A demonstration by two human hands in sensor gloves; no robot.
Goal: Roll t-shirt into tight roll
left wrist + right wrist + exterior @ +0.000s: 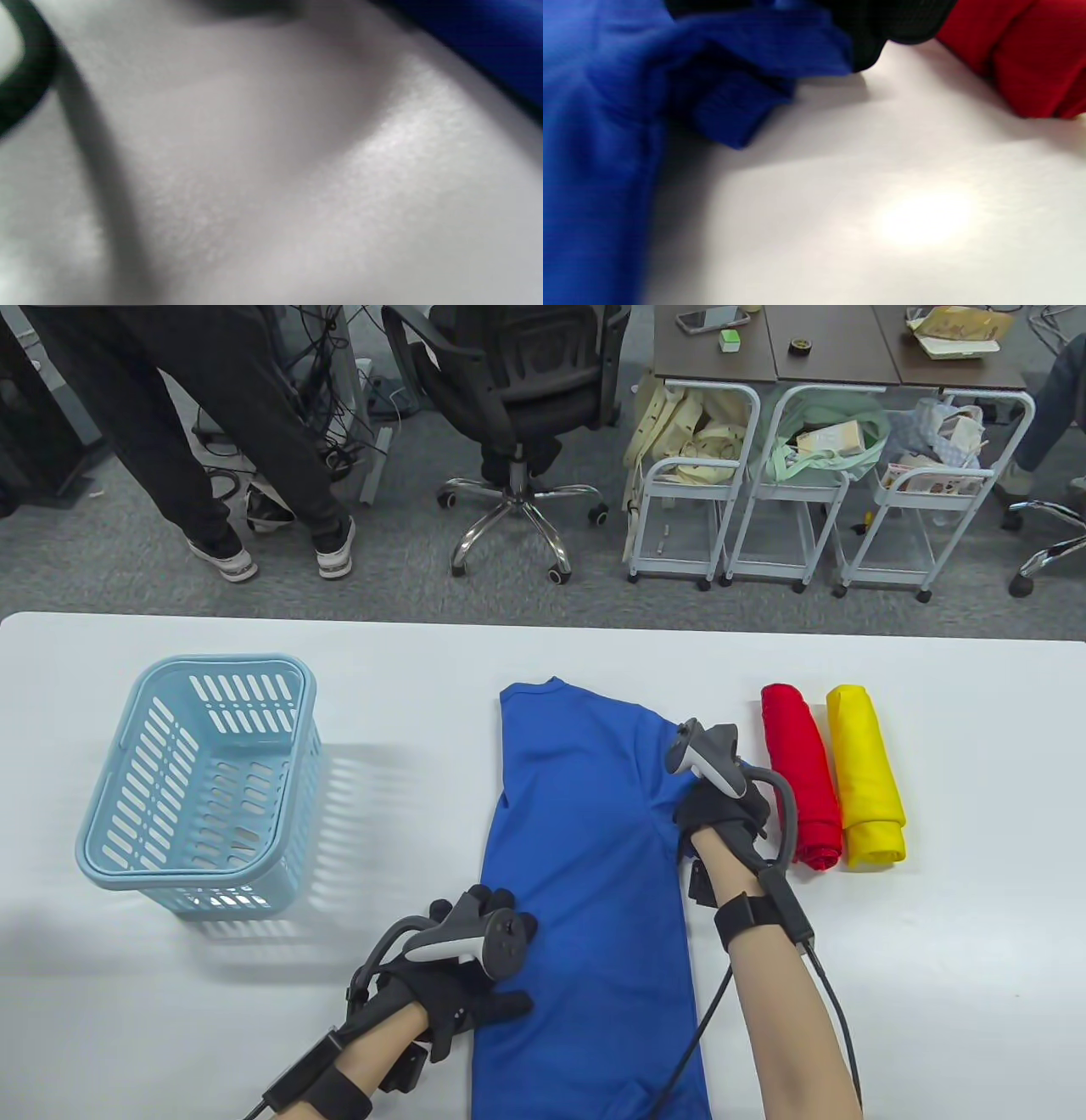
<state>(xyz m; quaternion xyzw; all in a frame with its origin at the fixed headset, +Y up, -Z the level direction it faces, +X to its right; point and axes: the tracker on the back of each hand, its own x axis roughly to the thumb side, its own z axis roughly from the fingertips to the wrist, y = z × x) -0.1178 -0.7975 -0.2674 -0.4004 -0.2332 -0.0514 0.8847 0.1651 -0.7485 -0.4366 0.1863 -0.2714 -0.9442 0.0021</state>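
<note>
A blue t-shirt (585,848) lies flat on the white table (933,967), folded into a long strip with its collar end far from me. My left hand (488,976) rests flat on the shirt's left edge near the lower part, fingers straight. My right hand (719,813) is at the shirt's upper right edge. In the right wrist view its gloved fingers (882,25) pinch a fold of the blue t-shirt (598,127) lifted just off the table. The left wrist view is blurred and shows only table and a corner of the blue t-shirt (488,34).
A red rolled shirt (802,776) and a yellow rolled shirt (865,776) lie side by side just right of my right hand. The red rolled shirt (1031,55) is close to the fingers. A light blue slatted basket (127,878) stands at the table's left.
</note>
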